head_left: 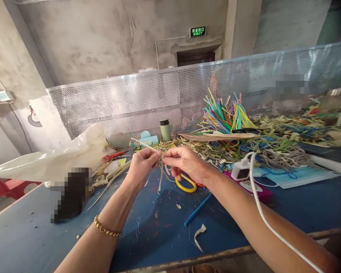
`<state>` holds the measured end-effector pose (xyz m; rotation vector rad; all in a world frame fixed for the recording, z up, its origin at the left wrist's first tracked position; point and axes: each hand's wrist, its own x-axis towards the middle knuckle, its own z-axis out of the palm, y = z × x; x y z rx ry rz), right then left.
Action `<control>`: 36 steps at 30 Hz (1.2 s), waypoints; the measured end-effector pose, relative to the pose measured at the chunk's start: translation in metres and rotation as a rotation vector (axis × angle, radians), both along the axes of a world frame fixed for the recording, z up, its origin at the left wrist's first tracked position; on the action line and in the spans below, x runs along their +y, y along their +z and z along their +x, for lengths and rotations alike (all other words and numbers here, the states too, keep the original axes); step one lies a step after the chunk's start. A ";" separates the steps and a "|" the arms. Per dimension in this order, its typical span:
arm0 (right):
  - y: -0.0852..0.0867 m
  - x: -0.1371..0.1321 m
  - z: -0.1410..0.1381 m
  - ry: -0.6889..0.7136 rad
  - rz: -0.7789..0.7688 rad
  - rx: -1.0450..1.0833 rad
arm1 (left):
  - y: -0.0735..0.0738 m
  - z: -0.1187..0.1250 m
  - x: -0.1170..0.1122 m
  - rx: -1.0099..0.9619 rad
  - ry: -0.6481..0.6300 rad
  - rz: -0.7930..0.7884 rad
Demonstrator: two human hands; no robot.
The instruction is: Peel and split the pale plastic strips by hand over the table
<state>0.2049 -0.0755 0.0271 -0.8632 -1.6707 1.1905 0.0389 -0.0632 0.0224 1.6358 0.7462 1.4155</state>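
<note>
Over the middle of the blue table, my two hands meet with fingertips nearly touching. My left hand [143, 165] is closed, its thumb and fingers pinching a pale strip of plant fibre [144, 142] that sticks out up and to the left. My right hand [184, 161] pinches at the same spot, and a thin pale end [160, 178] hangs down between the hands. How the fibre is folded or joined there is hidden by my fingertips. Just below my right hand lie scissors with a yellow handle loop [186, 188] and a red part.
A blue stick [198, 210] and a fibre scrap [199, 237] lie on the table [159, 242]. A white charging cable [261, 212] crosses my right forearm. Behind are a green bottle [165, 131], colourful pipe cleaners [227, 113], heaps of dried strips [284, 127] and a perforated metal screen [116, 106].
</note>
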 end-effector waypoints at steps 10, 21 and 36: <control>0.004 -0.004 -0.006 -0.021 -0.049 0.119 | 0.000 0.001 -0.002 -0.054 -0.054 -0.095; 0.002 -0.002 -0.004 -0.044 0.064 0.035 | 0.000 0.001 -0.003 -0.024 -0.055 -0.097; 0.003 -0.004 -0.008 -0.199 0.185 0.043 | -0.001 0.002 -0.001 -0.012 -0.008 -0.012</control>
